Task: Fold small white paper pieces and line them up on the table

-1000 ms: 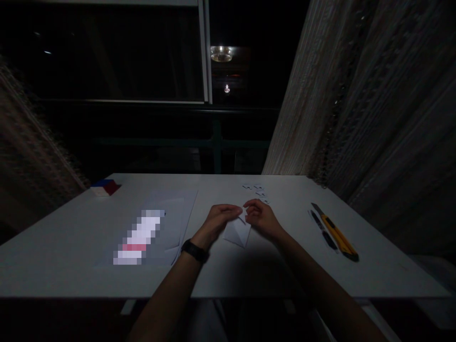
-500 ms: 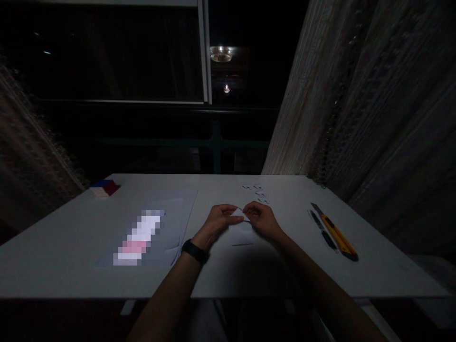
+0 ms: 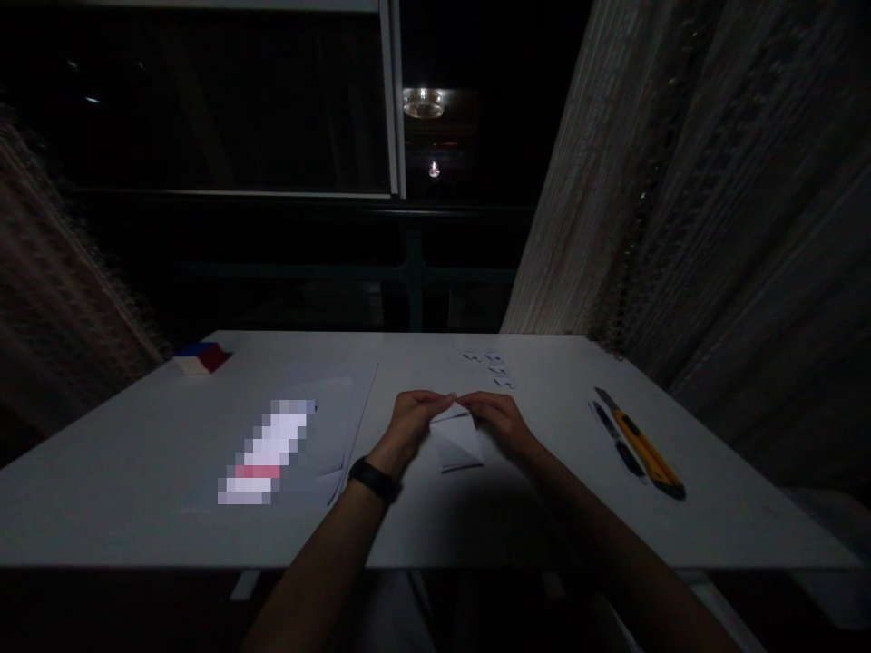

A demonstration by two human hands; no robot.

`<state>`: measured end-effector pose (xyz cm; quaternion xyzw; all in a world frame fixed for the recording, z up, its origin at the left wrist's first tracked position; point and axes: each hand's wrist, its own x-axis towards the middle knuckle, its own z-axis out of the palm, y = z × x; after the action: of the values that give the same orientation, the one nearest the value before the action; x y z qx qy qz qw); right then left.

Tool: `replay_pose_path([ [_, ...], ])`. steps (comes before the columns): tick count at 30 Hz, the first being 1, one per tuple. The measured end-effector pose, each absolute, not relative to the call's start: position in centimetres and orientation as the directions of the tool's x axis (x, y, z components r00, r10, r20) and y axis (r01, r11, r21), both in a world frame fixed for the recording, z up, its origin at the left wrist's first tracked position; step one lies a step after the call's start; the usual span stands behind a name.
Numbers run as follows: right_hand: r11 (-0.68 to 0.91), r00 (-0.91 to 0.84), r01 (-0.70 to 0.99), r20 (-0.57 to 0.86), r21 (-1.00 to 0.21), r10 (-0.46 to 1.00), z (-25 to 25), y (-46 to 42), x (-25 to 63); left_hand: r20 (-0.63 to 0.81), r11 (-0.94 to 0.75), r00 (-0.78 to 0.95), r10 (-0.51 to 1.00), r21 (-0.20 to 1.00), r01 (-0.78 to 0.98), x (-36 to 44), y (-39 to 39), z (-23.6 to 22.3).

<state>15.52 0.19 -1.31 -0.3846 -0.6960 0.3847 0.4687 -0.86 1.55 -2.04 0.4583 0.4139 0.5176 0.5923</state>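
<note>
A small folded sheet of white paper lies between my hands at the middle of the table, its top end narrowing to a folded point. My left hand, with a black band on the wrist, pinches the paper at the upper left near that point. From the other side my right hand pinches the upper right, its fingertips meeting those of the left at the tip. The lower part of the paper shows a crease and its near edge sits slightly off the table.
Several small folded paper pieces lie beyond my right hand. On the right are a yellow utility knife with its blade out and a black pen. White sheets and a blurred phone-like bright item lie left; a puzzle cube stands far left.
My fingers have shifted to the paper's tip, with the right hand's fingers stretching out flatter. More of the paper's lower part now shows, and it has turned slightly.
</note>
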Motion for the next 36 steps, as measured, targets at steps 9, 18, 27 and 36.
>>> replay_pose_path([
  [9, 0.365, -0.217, 0.361, 0.303, -0.858, 0.928, -2.5, 0.4, 14.8, 0.007, 0.001, 0.066, 0.998, 0.993, -0.121, -0.5, 1.6, -2.4],
  [18, 0.306, -0.152, 0.205, 0.279, -0.930, 0.948, -2.9, 0.6, 14.6, 0.016, -0.015, 0.027, 1.000, 0.999, -0.046, -0.4, 1.8, -2.3],
  [27, 0.152, -0.056, 0.000, 0.152, -0.988, 0.987, -2.4, 0.8, 14.9, 0.073, -0.054, 0.134, 0.988, 0.989, -0.137, -0.4, 1.5, -2.3],
  [36, -0.017, -0.073, -0.079, -0.011, -0.997, 0.997, -2.6, 1.0, 15.0, 0.137, -0.138, 0.069, 0.988, 0.990, 0.015, -0.5, 2.0, -2.8],
])
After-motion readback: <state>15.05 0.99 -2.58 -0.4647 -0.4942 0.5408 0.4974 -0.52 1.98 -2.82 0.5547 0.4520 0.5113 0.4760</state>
